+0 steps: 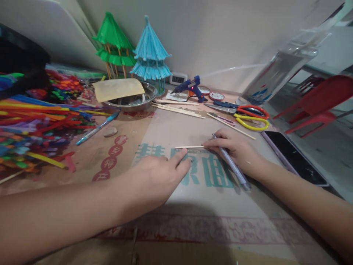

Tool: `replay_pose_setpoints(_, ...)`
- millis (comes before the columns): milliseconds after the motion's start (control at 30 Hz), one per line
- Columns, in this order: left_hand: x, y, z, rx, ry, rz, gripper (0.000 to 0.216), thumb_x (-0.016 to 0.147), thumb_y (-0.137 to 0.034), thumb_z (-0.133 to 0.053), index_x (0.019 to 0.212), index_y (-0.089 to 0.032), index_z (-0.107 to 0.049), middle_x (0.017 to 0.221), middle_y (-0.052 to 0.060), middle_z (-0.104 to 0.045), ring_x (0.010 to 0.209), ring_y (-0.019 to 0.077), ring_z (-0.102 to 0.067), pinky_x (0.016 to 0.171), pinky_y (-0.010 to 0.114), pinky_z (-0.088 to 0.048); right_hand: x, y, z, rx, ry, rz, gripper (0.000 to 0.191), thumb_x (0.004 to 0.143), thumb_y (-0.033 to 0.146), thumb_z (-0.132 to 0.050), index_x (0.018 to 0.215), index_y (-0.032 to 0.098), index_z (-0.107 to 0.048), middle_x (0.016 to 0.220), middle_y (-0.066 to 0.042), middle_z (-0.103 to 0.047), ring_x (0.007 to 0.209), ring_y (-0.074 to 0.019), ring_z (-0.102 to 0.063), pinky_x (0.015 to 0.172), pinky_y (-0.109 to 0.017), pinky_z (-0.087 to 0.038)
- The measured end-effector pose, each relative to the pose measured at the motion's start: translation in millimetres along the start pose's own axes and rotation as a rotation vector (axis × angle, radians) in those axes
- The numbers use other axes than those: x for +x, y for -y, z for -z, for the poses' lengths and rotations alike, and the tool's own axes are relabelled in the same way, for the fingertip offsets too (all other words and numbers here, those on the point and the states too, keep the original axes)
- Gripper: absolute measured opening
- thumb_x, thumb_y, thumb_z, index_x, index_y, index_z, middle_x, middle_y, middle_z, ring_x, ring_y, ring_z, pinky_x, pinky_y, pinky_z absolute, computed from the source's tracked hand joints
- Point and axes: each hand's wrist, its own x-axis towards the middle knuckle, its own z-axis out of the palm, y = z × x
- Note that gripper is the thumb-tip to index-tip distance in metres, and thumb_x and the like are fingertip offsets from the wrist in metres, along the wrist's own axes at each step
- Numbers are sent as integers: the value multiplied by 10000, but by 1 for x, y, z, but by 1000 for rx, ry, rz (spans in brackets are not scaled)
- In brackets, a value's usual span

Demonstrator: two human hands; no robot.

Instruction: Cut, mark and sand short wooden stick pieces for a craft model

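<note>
A short wooden stick (190, 147) lies level along a narrow see-through ruler (197, 151) with dark marks. My left hand (154, 176) comes in from the left, its index fingertip and thumb closed at the ruler's near side, close to the stick's left end; its other fingers are tucked out of sight. With its fingertips at the stick's right end, my right hand (237, 149) also grips a purple pen (233, 167), which slants down toward me. Part of the ruler is hidden by my fingers.
Colourful pipe cleaners (35, 129) crowd the left side. Behind stand a green tower (113, 40), a blue tower (150, 48), a metal bowl (138, 103) and a glue gun (190, 88). Scissors (245, 114), a phone (295, 156) and a clear bottle (278, 73) are at right.
</note>
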Motion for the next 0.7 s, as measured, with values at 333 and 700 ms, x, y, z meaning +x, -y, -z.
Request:
replay_pose_setpoints(333,1,-1,1,-136,46,28,653,794,-65,-485,1444,-131,-501,1591,274,-395,703,265,-753,538,368,-555,1,7,4,-81,31,-47,369,1024,429,-476,1069,296,-817,825,-81,-631,766,-234,-580,655,-354,-403)
replay_pose_setpoints(700,1,-1,-3,-138,-21,16,593,802,-77,-559,1391,-150,-540,1560,253,-464,672,230,-740,549,343,-555,1,6,3,-98,4,-9,336,1041,391,-460,1027,245,-763,886,-80,-638,830,-240,-604,717,-355,-450)
